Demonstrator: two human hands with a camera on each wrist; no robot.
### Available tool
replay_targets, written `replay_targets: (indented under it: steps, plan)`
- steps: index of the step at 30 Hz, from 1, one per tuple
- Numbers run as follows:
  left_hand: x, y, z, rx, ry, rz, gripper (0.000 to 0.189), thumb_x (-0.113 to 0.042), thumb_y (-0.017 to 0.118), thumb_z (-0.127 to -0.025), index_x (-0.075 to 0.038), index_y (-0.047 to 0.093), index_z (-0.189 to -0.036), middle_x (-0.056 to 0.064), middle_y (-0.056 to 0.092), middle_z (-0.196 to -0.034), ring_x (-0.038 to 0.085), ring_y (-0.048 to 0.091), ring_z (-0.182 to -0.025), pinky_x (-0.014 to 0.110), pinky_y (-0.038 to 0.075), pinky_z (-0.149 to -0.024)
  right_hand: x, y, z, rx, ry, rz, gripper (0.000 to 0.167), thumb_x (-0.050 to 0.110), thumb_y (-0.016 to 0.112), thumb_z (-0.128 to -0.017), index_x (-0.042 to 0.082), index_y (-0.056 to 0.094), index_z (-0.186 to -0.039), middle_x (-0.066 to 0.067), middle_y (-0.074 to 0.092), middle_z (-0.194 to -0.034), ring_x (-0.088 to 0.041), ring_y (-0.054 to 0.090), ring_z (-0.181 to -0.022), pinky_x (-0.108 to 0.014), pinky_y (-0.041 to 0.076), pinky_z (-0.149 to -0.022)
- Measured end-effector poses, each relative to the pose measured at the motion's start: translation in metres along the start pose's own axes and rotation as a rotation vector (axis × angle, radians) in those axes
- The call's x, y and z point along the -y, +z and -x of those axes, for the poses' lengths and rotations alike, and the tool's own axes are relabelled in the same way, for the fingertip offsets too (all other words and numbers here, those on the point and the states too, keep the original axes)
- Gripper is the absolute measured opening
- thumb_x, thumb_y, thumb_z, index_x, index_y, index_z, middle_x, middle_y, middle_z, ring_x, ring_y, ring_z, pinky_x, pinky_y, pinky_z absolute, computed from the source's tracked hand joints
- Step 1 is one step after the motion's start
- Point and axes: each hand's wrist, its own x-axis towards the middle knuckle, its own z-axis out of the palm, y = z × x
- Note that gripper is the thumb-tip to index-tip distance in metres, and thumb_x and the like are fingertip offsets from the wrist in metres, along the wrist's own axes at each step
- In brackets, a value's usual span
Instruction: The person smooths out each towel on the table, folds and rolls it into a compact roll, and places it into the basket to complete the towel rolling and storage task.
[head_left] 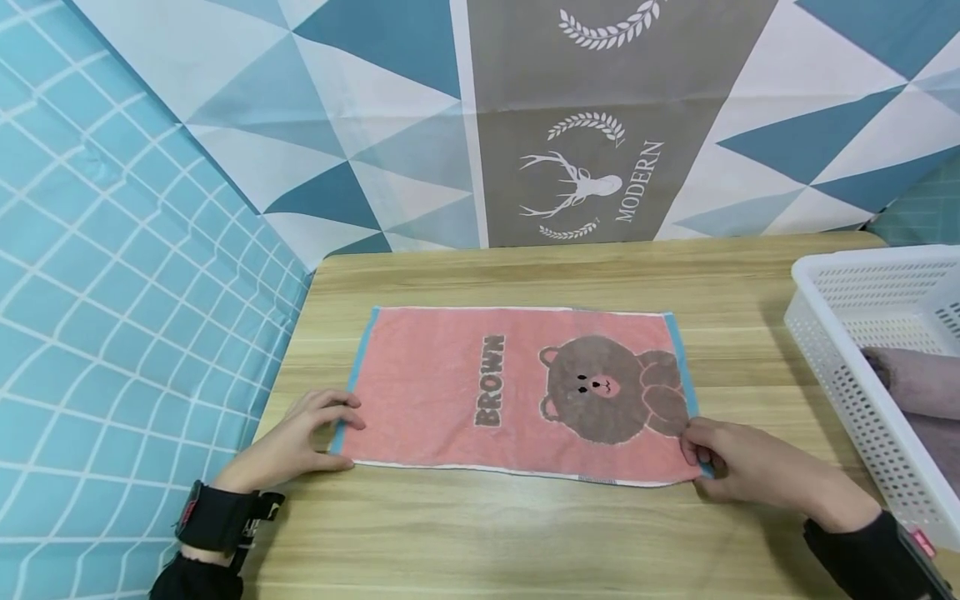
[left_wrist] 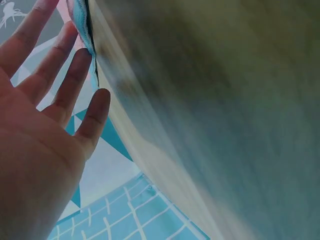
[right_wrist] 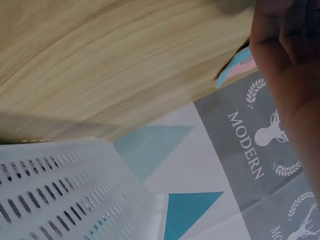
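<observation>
A pink towel (head_left: 427,383) with a brown bear, the word BROWN and blue end borders lies spread flat on the wooden table. At its near left corner rests my left hand (head_left: 311,437), fingertips on the blue border and thumb by the near edge. The left wrist view shows the fingers of this hand (left_wrist: 45,120) spread and fairly straight beside the towel's blue edge (left_wrist: 82,30). My right hand (head_left: 757,467) pinches the near right corner with curled fingers. In the right wrist view, that hand (right_wrist: 295,85) hides most of the towel, leaving a bit of blue and pink border (right_wrist: 235,65).
To the right stands a white perforated basket (head_left: 840,367) with rolled mauve cloth (head_left: 915,379) inside. The wooden table (head_left: 480,542) meets a patterned wall covering (head_left: 420,167) at the back. Blue checked cloth (head_left: 112,292) hangs along the left.
</observation>
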Motion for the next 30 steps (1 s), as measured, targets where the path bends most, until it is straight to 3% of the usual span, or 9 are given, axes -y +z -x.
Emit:
replay_targets:
  steps: [8,14,18,23,26,30]
  plan:
    - [-0.001,-0.002,0.004,-0.017,0.004,-0.086,0.029,-0.027,0.085,-0.079,-0.034,0.07,-0.103,0.001,0.053,-0.139,0.026,0.043,-0.128,0.043,0.04,-0.098,0.001,0.0,0.002,-0.023,0.057,-0.026,0.028,0.003,0.07,-0.081,0.024,0.051,-0.082,0.016,0.04,-0.07,0.006,0.038,-0.064,-0.018,0.033,-0.055]
    - [-0.002,-0.002,0.01,-0.013,-0.007,-0.075,0.032,-0.021,0.083,-0.081,-0.034,0.073,-0.109,-0.002,0.051,-0.143,0.024,0.043,-0.13,0.033,0.044,-0.096,-0.001,0.0,0.005,-0.014,0.106,-0.026,0.024,0.003,0.068,-0.082,0.023,0.055,-0.084,0.015,0.045,-0.073,0.005,0.041,-0.065,-0.019,0.035,-0.056]
    - [-0.006,-0.002,0.01,-0.021,-0.022,-0.08,0.032,-0.014,0.081,-0.082,-0.035,0.074,-0.106,-0.003,0.054,-0.141,0.024,0.045,-0.129,0.036,0.042,-0.097,-0.003,0.0,0.01,-0.023,0.128,-0.032,0.021,0.004,0.069,-0.081,0.022,0.059,-0.086,0.015,0.049,-0.077,0.005,0.043,-0.066,-0.019,0.038,-0.057]
    - [-0.008,0.0,0.007,-0.06,-0.016,-0.148,0.033,-0.009,0.083,-0.079,-0.037,0.075,-0.095,-0.004,0.06,-0.131,0.023,0.051,-0.123,0.039,0.043,-0.097,-0.005,0.001,0.015,-0.066,0.09,-0.006,0.027,0.003,0.069,-0.079,0.026,0.056,-0.082,0.018,0.045,-0.073,0.007,0.04,-0.066,-0.018,0.035,-0.057]
    - [-0.008,0.0,0.008,-0.105,0.013,-0.181,0.027,-0.012,0.084,-0.078,-0.033,0.077,-0.094,-0.007,0.066,-0.119,0.019,0.058,-0.114,0.036,0.047,-0.093,-0.004,0.0,0.016,-0.055,0.114,0.009,0.025,0.004,0.069,-0.079,0.026,0.057,-0.081,0.018,0.046,-0.073,0.006,0.04,-0.066,-0.018,0.033,-0.058]
    - [-0.013,-0.004,0.011,-0.117,0.023,-0.145,0.022,-0.017,0.079,-0.084,-0.031,0.076,-0.1,-0.017,0.069,-0.103,0.008,0.064,-0.098,0.03,0.052,-0.086,-0.004,-0.002,0.02,-0.046,0.148,0.037,0.022,0.006,0.069,-0.081,0.026,0.06,-0.084,0.017,0.049,-0.076,0.005,0.04,-0.067,-0.019,0.034,-0.059]
